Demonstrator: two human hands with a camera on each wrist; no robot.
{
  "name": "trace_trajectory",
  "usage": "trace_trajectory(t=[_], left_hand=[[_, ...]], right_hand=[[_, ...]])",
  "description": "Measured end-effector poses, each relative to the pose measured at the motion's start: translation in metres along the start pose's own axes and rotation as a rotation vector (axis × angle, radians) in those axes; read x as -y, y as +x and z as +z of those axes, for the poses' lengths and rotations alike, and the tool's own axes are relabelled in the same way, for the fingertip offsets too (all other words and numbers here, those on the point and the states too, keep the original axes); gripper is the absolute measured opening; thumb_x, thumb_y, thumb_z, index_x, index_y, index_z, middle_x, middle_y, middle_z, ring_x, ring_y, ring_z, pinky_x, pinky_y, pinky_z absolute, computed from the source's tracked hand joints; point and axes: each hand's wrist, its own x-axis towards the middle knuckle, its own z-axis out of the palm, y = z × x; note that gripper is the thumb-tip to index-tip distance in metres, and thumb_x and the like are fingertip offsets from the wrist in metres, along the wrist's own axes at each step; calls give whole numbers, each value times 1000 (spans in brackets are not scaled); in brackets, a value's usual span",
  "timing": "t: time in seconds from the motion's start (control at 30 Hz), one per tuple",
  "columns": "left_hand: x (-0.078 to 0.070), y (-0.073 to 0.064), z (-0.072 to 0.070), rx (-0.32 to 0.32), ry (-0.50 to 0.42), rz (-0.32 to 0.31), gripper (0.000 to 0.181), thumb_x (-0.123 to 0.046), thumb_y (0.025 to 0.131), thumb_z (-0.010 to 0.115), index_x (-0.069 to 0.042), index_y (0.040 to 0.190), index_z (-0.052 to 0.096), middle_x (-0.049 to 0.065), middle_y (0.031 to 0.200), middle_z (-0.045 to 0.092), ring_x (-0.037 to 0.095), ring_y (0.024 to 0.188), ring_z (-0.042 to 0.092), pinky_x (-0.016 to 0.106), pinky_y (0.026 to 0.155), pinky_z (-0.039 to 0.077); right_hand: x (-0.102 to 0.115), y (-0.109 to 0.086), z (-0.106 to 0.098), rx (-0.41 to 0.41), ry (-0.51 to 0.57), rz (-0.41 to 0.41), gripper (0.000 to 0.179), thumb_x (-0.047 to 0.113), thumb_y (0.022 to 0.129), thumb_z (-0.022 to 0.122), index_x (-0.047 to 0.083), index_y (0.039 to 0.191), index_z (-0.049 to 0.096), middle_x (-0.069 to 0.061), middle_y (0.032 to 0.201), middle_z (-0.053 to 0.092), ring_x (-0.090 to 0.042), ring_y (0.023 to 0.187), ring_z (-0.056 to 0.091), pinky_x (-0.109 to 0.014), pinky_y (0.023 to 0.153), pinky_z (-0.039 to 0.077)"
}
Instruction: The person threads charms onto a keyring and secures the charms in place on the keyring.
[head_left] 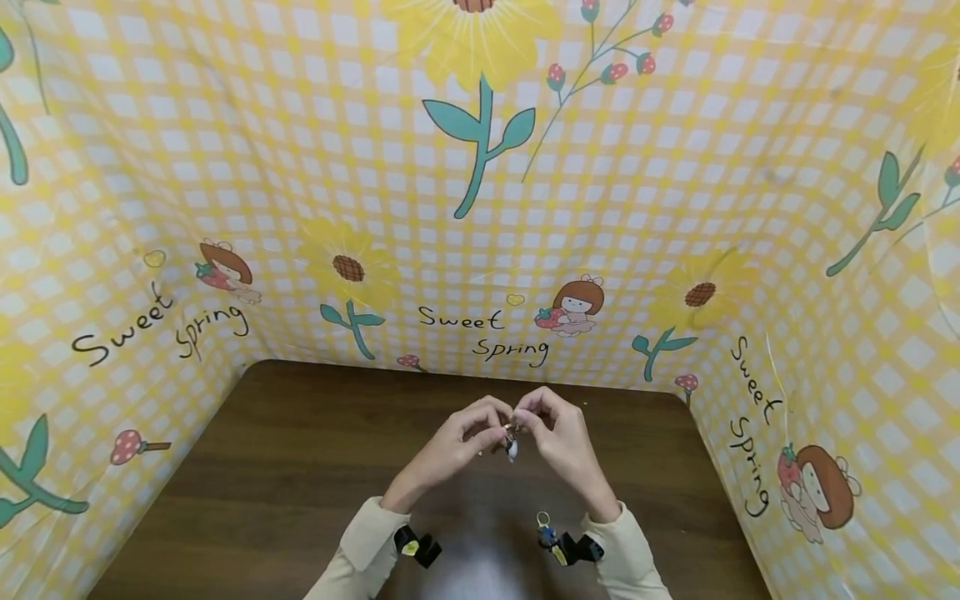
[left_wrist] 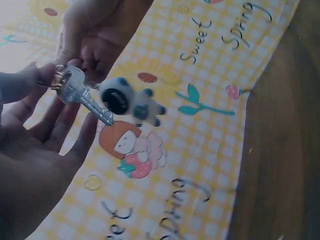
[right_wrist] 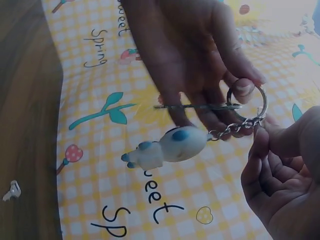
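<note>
In the head view my left hand (head_left: 461, 437) and right hand (head_left: 558, 437) meet over the table, with a small keychain (head_left: 512, 450) between them. It has a white-and-blue astronaut figure (right_wrist: 175, 145), a chain (right_wrist: 232, 131) and a metal split ring (right_wrist: 265, 100). A silver key (left_wrist: 82, 92) sits on the ring, close to the figure in the left wrist view. My left thumb and fingers pinch the ring beside the key's head. On the ring's other side, by the chain's end, my right thumb and forefinger pinch it. The figure dangles free.
On the dark wooden table (head_left: 300, 467), a second keychain (head_left: 546, 532) with a blue figure lies by my right wrist. A small whitish item (right_wrist: 12, 191) rests on the wood in the right wrist view. Yellow checked cloth (head_left: 480, 250) walls the table's back and sides.
</note>
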Motion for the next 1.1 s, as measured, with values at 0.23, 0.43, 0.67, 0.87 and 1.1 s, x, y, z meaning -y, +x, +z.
trace_trajectory(t=[0.23, 0.43, 0.67, 0.87, 1.1], left_hand=[[-6, 4, 3, -19, 262, 70, 22, -5, 103, 67, -11, 85, 55, 4, 111, 65, 19, 104, 59, 33, 85, 51], [-6, 6, 8, -92, 382, 129, 26, -1, 100, 70, -9, 82, 53, 5, 105, 59, 18, 96, 54, 32, 81, 50], [-10, 5, 5, -137, 350, 105, 18, -4, 100, 72, -12, 87, 61, 1, 102, 56, 15, 93, 52, 30, 76, 48], [-6, 1, -1, -118, 188, 32, 12, -8, 107, 62, -11, 100, 71, 1, 100, 62, 14, 88, 56, 29, 68, 53], [-5, -2, -6, 13, 87, -71, 18, -9, 111, 54, -11, 100, 68, -1, 91, 60, 11, 75, 52, 26, 67, 49]], right_hand=[[-5, -1, 0, 10, -88, -63, 13, 12, 103, 71, 2, 95, 67, -1, 84, 67, -22, 70, 62, -24, 63, 50], [-3, -3, 0, 15, -132, -64, 14, 15, 104, 70, 4, 95, 68, 1, 83, 65, -7, 70, 57, -23, 61, 48], [7, -4, 1, -34, -125, -31, 8, 1, 99, 73, 5, 93, 69, 2, 80, 66, -9, 68, 59, -24, 61, 49], [12, 0, 1, -68, -61, -6, 12, -4, 97, 73, 7, 93, 70, 0, 82, 69, -13, 69, 62, -24, 62, 50], [8, -2, 2, -61, -63, -9, 13, -5, 97, 73, 6, 93, 69, 1, 84, 69, -13, 71, 63, -25, 63, 51]])
